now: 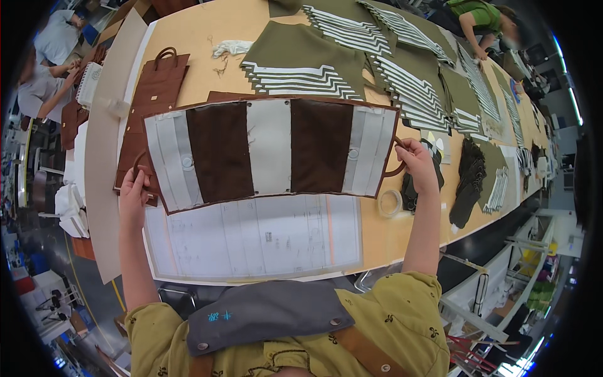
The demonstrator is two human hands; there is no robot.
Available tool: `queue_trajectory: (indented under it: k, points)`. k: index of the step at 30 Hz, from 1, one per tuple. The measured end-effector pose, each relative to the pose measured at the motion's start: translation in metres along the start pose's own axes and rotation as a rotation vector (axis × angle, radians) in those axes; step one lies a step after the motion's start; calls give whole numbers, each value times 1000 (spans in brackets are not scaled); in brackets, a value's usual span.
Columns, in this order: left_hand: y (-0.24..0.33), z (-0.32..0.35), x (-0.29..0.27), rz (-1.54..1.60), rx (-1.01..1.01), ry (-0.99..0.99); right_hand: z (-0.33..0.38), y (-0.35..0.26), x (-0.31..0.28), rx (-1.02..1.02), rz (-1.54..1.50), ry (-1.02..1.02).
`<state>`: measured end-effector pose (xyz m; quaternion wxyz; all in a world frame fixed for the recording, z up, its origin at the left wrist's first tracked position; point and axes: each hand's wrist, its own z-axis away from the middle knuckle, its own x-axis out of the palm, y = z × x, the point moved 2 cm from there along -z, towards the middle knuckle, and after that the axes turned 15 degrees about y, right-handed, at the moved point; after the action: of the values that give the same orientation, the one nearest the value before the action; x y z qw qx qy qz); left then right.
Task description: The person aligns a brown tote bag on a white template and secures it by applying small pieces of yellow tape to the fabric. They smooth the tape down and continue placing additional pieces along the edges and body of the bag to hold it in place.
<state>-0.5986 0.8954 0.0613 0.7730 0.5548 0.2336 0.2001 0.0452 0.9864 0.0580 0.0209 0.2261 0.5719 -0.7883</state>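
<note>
A flat, opened-out brown bag piece [320, 147] is stretched between my two hands above the table. Its upturned side has dark brown panels, a white strip down the middle and pale strips with a round metal snap near each end. My left hand [133, 188] is closed around the looped brown handle at the left end. At the other end, my right hand [416, 164] grips the matching handle [396, 171]. Beneath the piece lies a white sheet with drawn lines [264, 242], partly covered by it.
Brown bags [154, 88] lie at the left. Olive pieces with white edges [308, 60] are stacked across the back and right. A tape roll [389, 203] and dark bundle [468, 182] sit at right. People work far right [474, 22] and left [44, 91].
</note>
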Motion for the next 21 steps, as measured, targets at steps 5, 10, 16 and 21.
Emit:
queue_trajectory:
  k: [5, 10, 16, 21]
  points:
    - [-21, 7, -40, 5, 17, -25, 54, 0, 4, 15, -18, 27]
    - [-35, 24, -81, 16, -2, -50, 121, -1, 15, 58, 9, 62]
    - [-56, 37, -146, 11, -30, -54, 186, 8, 34, 58, 5, 84]
    - [-70, 48, -182, 19, -54, -48, 228, 13, 48, 50, 9, 79]
